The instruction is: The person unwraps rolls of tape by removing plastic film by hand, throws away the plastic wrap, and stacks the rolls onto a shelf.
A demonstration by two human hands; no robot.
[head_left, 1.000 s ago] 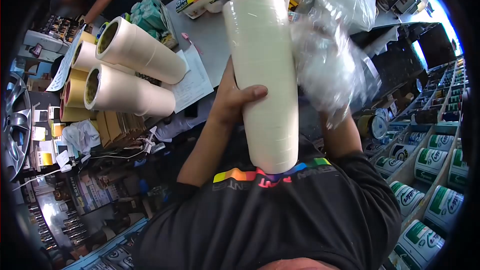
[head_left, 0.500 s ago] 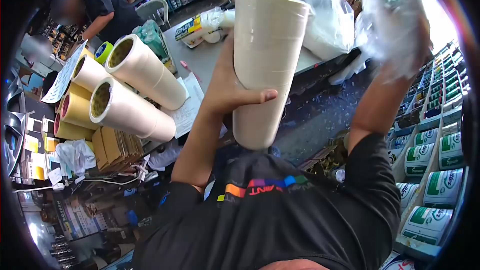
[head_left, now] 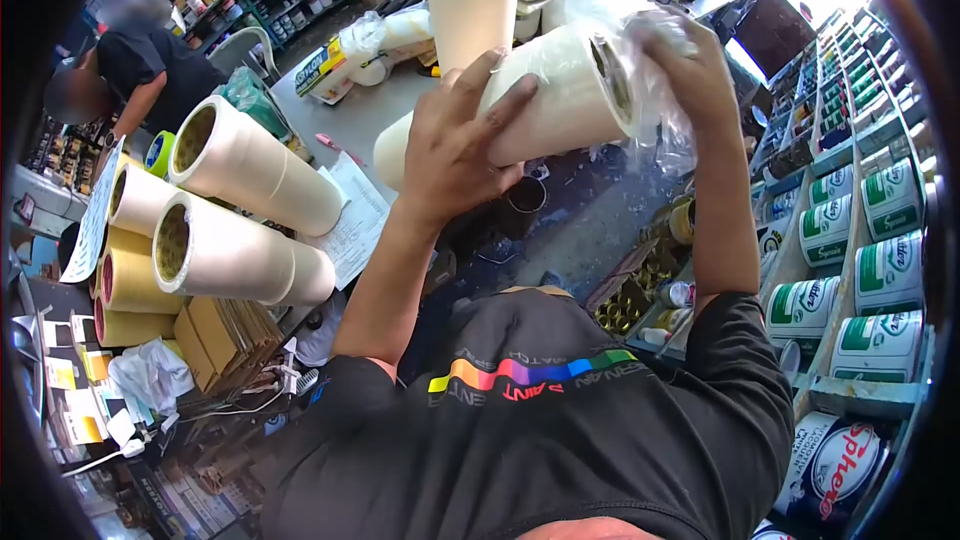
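Observation:
My left hand (head_left: 455,145) is wrapped round a tall stack of cream masking tape rolls (head_left: 560,100), tilted with its open end towards the right. My right hand (head_left: 690,65) is closed on clear plastic wrap (head_left: 660,120) at that end, and part of the wrap lies over the rolls. Behind the held stack, another cream tape stack (head_left: 470,20) stands upright on the table. To the left lean two more cream stacks, one farther back (head_left: 255,165) and one nearer (head_left: 240,250).
Yellow tape rolls (head_left: 145,280), brown cardboard pieces (head_left: 225,345) and a written paper sheet (head_left: 355,220) are at the left. White bags lie on the table (head_left: 305,125). Shelves of paint cans (head_left: 875,345) line the right. A person in a dark shirt (head_left: 150,70) bends at the back left.
The held tape stack has gone from upright to tilted rightward. My right hand has come down and inward with the plastic to the stack's end. The view has shifted, revealing the upright stack behind.

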